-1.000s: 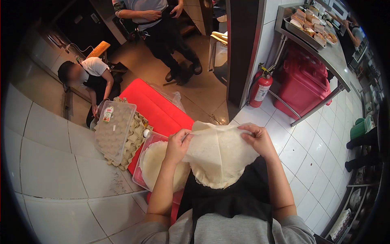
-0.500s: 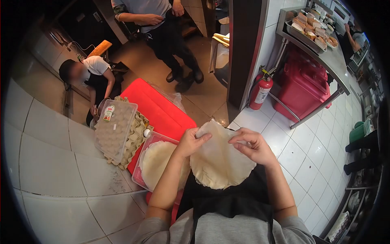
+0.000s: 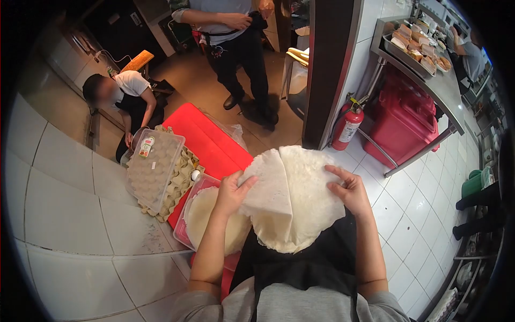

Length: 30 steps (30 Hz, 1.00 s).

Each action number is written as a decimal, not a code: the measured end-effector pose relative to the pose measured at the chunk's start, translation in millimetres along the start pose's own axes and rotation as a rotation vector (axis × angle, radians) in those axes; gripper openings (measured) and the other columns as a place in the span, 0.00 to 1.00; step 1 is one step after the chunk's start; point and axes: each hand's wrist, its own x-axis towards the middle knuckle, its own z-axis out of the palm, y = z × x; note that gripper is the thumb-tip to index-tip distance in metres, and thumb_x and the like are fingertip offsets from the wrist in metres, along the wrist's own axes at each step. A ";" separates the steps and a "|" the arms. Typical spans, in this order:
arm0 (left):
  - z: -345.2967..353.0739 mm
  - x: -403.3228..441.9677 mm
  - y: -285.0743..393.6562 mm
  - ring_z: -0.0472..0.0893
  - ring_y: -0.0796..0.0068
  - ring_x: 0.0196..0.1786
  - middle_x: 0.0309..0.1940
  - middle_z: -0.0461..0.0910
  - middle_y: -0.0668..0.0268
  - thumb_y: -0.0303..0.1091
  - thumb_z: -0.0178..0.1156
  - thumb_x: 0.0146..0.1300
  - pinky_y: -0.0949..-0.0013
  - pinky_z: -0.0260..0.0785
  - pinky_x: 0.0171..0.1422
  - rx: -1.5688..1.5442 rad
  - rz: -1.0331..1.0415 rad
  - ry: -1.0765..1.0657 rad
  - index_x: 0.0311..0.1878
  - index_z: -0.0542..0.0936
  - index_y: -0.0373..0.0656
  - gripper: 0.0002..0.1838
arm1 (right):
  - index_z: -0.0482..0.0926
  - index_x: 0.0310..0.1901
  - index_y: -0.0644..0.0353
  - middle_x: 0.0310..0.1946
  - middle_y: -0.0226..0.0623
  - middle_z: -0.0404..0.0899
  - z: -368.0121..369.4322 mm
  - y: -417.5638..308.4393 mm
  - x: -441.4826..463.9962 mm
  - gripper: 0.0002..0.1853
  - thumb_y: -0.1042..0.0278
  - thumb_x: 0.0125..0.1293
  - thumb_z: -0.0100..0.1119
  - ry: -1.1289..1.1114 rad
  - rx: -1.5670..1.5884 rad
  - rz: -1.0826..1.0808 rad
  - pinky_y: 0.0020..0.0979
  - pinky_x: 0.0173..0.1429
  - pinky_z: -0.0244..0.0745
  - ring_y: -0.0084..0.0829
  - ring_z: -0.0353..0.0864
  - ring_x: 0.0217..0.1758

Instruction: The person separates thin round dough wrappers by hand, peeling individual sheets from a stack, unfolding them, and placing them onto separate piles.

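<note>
Over my lap lies a stack of thin round pale sheets (image 3: 314,198), the top one partly folded with a crease down the middle. My left hand (image 3: 234,192) pinches the left edge of the thin top sheet (image 3: 265,188). At the right edge, my right hand (image 3: 346,189) has thumb and fingers apart, touching or just beside the sheet; whether it grips is unclear. Left of my lap, more round sheets (image 3: 209,217) lie in a clear plastic container (image 3: 181,232).
A red box lid (image 3: 206,139) lies ahead, beside stacked egg trays (image 3: 185,169) under a clear cover (image 3: 155,166). One co-worker (image 3: 131,96) crouches left; another (image 3: 236,43) stands ahead. A fire extinguisher (image 3: 347,127) and a steel table (image 3: 429,83) are at right.
The raised sheet has been spread open to both sides, with a fold on the left half. My right hand has moved slightly right and opened. The standing co-worker has shifted right in view.
</note>
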 end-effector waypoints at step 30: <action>-62.6 -55.5 -80.6 0.78 0.83 0.40 0.39 0.82 0.70 0.32 0.60 0.66 0.76 0.70 0.47 0.060 -0.200 0.177 0.47 0.81 0.37 0.11 | 0.76 0.58 0.62 0.51 0.33 0.78 -1.4 47.4 -9.7 0.23 0.85 0.61 0.54 0.211 0.093 -0.056 0.23 0.53 0.73 0.20 0.77 0.48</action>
